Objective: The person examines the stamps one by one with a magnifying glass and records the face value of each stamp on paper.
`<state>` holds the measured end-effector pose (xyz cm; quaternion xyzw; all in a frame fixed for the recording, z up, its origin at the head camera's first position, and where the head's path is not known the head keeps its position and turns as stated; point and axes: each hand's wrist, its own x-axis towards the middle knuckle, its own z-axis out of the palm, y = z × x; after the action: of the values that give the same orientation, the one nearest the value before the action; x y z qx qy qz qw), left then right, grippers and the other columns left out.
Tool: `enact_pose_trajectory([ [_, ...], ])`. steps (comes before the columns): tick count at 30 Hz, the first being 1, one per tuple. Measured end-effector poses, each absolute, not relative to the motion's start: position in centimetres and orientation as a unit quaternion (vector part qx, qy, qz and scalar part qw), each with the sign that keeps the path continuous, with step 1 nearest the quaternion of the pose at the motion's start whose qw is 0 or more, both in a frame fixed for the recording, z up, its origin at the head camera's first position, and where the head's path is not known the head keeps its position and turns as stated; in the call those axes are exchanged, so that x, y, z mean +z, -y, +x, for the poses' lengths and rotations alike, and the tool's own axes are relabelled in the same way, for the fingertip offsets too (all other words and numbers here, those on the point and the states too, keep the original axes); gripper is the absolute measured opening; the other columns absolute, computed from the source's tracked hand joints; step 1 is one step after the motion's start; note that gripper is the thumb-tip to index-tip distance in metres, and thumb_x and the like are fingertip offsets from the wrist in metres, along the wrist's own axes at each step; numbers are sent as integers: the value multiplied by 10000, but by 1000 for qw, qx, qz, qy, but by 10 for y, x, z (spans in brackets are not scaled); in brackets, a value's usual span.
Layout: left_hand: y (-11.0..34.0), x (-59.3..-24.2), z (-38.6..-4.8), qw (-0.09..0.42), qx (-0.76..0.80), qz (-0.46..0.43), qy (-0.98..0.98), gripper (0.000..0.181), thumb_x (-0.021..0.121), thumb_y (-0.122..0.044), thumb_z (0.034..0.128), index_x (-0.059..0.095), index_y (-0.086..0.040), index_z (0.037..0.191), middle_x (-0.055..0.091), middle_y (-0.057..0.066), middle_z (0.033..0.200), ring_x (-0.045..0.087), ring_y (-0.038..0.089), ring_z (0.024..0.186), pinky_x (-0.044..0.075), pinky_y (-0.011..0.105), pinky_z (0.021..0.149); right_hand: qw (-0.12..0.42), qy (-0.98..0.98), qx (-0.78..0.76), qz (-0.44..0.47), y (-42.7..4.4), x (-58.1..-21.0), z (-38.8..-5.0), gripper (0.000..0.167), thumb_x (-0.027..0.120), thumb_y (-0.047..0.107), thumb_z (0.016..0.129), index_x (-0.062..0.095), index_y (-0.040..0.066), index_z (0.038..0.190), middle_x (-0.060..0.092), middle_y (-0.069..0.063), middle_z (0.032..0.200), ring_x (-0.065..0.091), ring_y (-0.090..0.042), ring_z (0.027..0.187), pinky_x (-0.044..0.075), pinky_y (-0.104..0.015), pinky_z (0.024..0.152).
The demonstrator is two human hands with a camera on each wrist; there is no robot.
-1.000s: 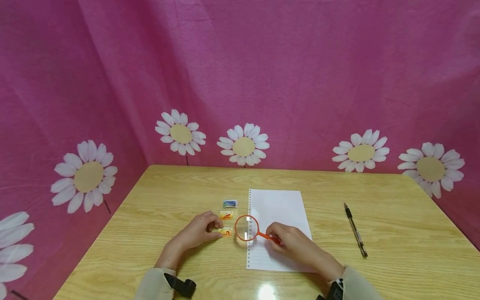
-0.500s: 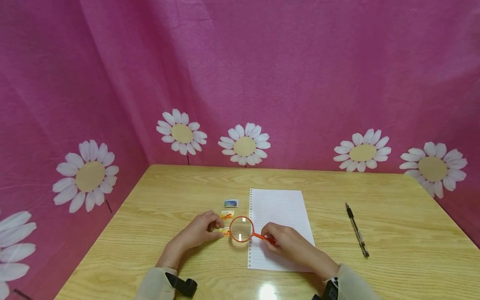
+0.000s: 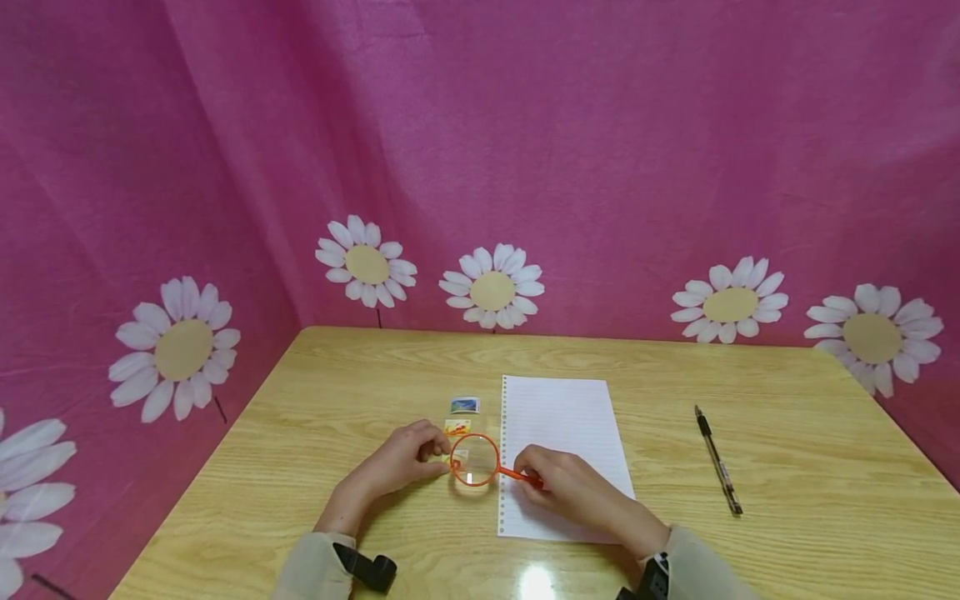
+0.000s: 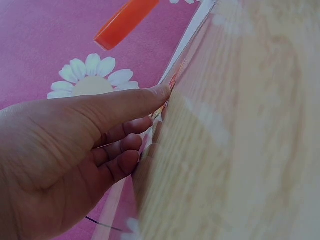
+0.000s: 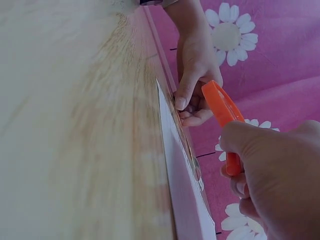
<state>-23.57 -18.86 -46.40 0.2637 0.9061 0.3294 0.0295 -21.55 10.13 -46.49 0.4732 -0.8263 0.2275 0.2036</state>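
Head view: magnifying glass [image 3: 499,469] sits in right hand [image 3: 564,485]

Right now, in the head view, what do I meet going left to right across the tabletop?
Left hand → round, orange-red-rimmed magnifying glass → right hand → slim black-and-clear pen.

The head camera looks forward and down from 6 o'clock, well back, over table [image 3: 360,367] and cloth [image 3: 525,125]. Both wrist cameras look close up, tilted: table toward 3 o'clock in the left, 9 o'clock in the right; both share left hand [image 3: 405,456] and magnifier [image 5: 217,103].
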Motion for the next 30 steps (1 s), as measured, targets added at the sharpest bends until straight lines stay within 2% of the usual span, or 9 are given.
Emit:
enact_pose_trajectory([
  [8, 187, -462, -236, 30, 330, 261, -907, 163, 763, -118, 839, 643, -92, 946, 559, 21, 862, 457, 46, 757, 405, 170, 668, 214, 819, 222, 484, -98, -467, -218, 256, 762, 68, 772, 574, 103, 942, 592, 72, 727, 436, 38, 629, 367, -72, 582],
  [30, 187, -462, -235, 38, 333, 247, -909, 168, 759, -114, 842, 642, -94, 962, 554, 19, 868, 463, 61, 762, 404, 168, 669, 192, 824, 230, 481, -96, -466, -216, 232, 749, 79, 797, 572, 106, 946, 582, 70, 733, 424, 37, 631, 353, -71, 582],
])
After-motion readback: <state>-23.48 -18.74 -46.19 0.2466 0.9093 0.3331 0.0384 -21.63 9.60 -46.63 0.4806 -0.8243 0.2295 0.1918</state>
